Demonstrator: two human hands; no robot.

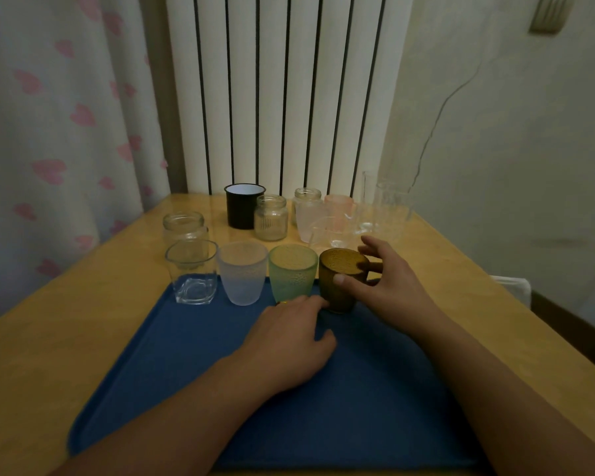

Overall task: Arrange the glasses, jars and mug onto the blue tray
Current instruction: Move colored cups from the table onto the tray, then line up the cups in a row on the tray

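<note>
Along the far edge of the blue tray (172, 365) stand a clear square glass (192, 272), a frosted glass (243, 274), a green glass (292, 272) and an amber glass (339, 286). My right hand (383, 280) wraps the amber glass, thumb on its front and fingers behind the rim. My left hand (289, 341) lies on the tray, its index fingertip touching the base of the amber glass. Behind the tray on the table are a black mug (243, 206), three jars (271, 218) (185, 225) (306, 197), pink glasses (339, 209) and clear glasses (389, 207).
The wooden table (66, 304) sits against a white radiator (289, 91). A patterned curtain (55, 132) hangs on the left, a wall with a thin cable (437, 121) on the right. The near part of the tray holds only my forearms.
</note>
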